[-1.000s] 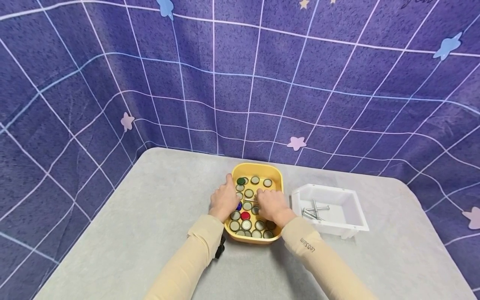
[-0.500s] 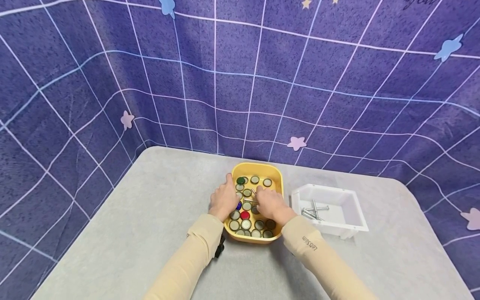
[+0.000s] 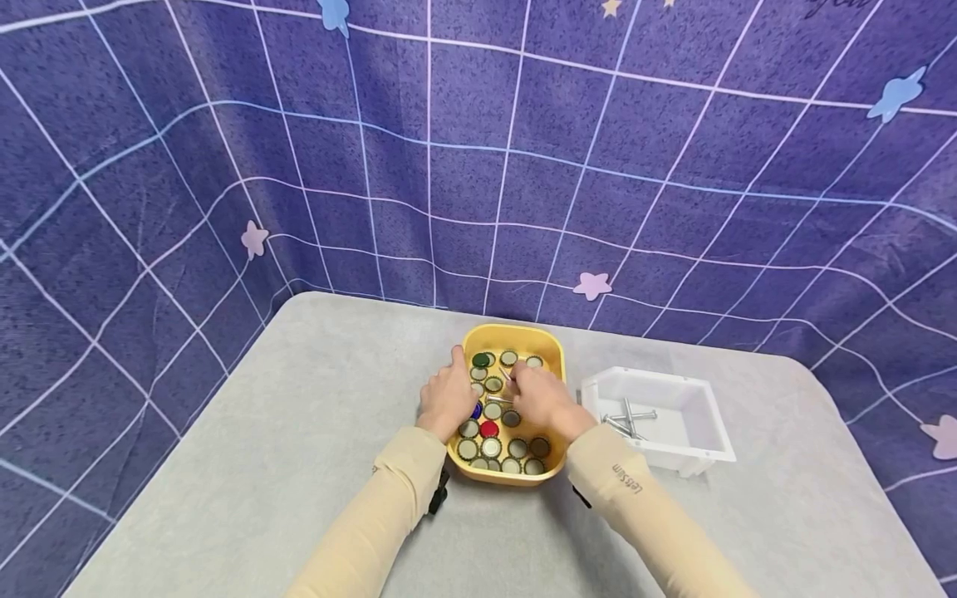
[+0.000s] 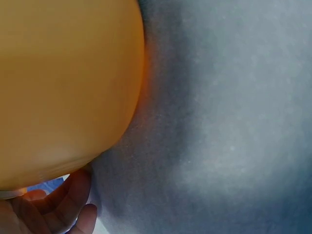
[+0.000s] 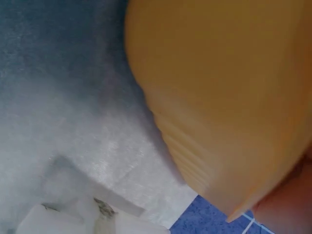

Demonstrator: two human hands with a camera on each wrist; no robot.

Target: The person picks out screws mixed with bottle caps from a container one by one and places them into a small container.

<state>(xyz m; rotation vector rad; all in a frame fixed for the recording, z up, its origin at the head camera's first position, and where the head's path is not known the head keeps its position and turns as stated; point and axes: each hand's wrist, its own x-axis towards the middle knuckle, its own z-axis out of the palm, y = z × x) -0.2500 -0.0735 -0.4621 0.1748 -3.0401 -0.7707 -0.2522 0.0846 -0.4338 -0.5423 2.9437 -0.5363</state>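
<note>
A yellow tub on the table holds several bottle caps, mostly with their pale insides up; a red cap, a green cap and a blue cap stand out. My left hand grips the tub's left rim, its fingers curled against the outer wall in the left wrist view. Inside the tub, my right hand pinches a thin silver screw, largely covered by the fingers. Another screw lies among the caps just below it. The right wrist view shows mostly the tub's outer wall.
Right of the tub stands a white bin with several long silver screws inside. A grey cloth covers the table. Behind it hangs a purple curtain with stars and grid lines.
A screw has come into view at my right fingertips, and the right hand has shifted slightly away from me with it. My left hand stays on the tub's rim.
</note>
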